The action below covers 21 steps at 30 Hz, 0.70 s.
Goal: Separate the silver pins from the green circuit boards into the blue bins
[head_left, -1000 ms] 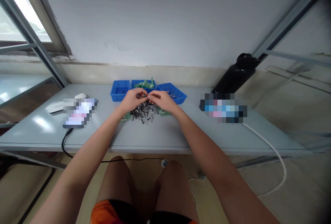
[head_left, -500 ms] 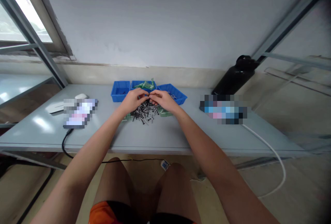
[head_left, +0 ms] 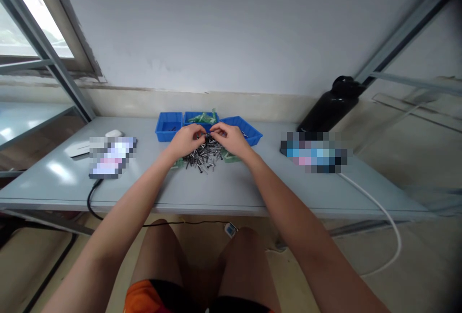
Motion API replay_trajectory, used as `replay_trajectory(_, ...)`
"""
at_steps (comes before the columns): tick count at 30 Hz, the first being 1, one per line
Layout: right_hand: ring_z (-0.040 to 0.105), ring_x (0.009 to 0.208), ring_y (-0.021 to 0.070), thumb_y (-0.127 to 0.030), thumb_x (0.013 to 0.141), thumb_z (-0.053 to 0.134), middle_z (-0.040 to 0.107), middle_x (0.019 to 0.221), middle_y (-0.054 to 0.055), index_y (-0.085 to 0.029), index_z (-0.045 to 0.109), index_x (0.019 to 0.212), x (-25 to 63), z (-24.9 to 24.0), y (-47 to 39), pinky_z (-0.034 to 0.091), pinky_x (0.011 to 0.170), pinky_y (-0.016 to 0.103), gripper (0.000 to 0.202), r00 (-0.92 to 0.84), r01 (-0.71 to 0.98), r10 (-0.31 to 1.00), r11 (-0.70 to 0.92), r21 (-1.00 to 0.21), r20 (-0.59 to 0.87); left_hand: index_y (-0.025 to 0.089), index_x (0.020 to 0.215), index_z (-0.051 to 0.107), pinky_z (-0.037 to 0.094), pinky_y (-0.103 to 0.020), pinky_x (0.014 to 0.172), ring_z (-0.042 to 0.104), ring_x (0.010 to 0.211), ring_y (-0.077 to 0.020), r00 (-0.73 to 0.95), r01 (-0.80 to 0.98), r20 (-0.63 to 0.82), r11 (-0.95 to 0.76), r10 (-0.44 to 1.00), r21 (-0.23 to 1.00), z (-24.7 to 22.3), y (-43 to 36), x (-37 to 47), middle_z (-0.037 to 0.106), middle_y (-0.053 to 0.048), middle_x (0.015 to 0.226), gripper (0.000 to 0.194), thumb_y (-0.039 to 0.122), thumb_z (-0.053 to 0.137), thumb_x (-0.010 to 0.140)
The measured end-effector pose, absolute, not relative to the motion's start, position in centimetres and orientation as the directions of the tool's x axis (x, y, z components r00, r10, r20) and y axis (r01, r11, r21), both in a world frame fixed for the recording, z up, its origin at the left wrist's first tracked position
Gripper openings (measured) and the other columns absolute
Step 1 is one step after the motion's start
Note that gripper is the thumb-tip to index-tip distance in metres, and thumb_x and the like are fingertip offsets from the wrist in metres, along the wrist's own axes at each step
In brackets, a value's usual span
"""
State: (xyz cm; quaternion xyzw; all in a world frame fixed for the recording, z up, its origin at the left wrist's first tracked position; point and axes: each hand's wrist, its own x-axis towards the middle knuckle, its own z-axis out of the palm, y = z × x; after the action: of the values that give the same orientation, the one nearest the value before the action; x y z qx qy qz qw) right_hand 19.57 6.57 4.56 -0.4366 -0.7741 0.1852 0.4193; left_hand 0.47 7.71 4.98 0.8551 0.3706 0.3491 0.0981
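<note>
A pile of loose screws (head_left: pixel 202 157), dark and silvery, lies on the grey table. My left hand (head_left: pixel 188 139) is above the pile's left side with its fingers pinched together. Facing it over the right side, my right hand (head_left: pixel 229 138) has its fingers curled and closed too. Whatever is between the fingertips is too small to make out. Behind the hands stand a left blue bin (head_left: pixel 166 135) with a few small pieces, a middle bin holding green plastic wrapping (head_left: pixel 202 118), and a right blue bin (head_left: pixel 254 138) with some screws, partly covered by my right hand.
A phone (head_left: pixel 113 158) with a black cable and a white case (head_left: pixel 114 134) lie at the left of the table (head_left: pixel 216 192). On the right are a black bottle (head_left: pixel 330 108) and a blurred device (head_left: pixel 314 153) with a white cable. A wall rises behind.
My right hand has shifted slightly right, and the fingertips of both hands are a little farther apart. The bins and pile look the same.
</note>
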Motion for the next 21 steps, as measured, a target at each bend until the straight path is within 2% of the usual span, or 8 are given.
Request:
replay_trajectory(6,0.061,0.075,0.0160,-0.025,0.085,0.054,0.069,0.083,0.005,-0.019,0.065,0.087,19.62,4.19,6.82,0.044,0.071,0.029,0.013,-0.319,0.569,0.821,0.566,-0.597,0.474,0.015,0.090,0.068,0.044,-0.027,0.068,0.058,0.071,-0.0146,0.458,0.555,0.562,-0.715,0.689,0.425,5.17,7.73,0.47,0.066,-0.005,0.082,0.019,0.022,0.052,0.082)
replay_trajectory(16,0.063,0.078,0.0164,-0.027,0.085,0.055,0.070,0.085,0.005,-0.019,0.065,0.090,19.78,4.12,6.85,0.046,0.072,0.028,0.013,-0.327,0.566,0.812,0.578,-0.588,0.483,0.017,0.093,0.069,0.047,-0.028,0.072,0.060,0.073,-0.0148,0.456,0.586,0.604,-0.731,0.654,0.350,5.02,7.94,0.37,0.068,-0.005,0.085,0.018,0.024,0.053,0.088)
replay_trajectory(21,0.061,0.071,0.0155,-0.029,0.087,0.053,0.069,0.079,0.003,-0.019,0.065,0.089,19.70,4.17,6.76,0.043,0.069,0.028,0.016,-0.327,0.594,0.817,0.568,-0.570,0.475,0.017,0.091,0.069,0.047,-0.028,0.071,0.060,0.073,-0.0146,0.451,0.575,0.617,-0.739,0.645,0.352,5.14,7.76,0.50,0.068,-0.005,0.085,0.016,0.023,0.054,0.089)
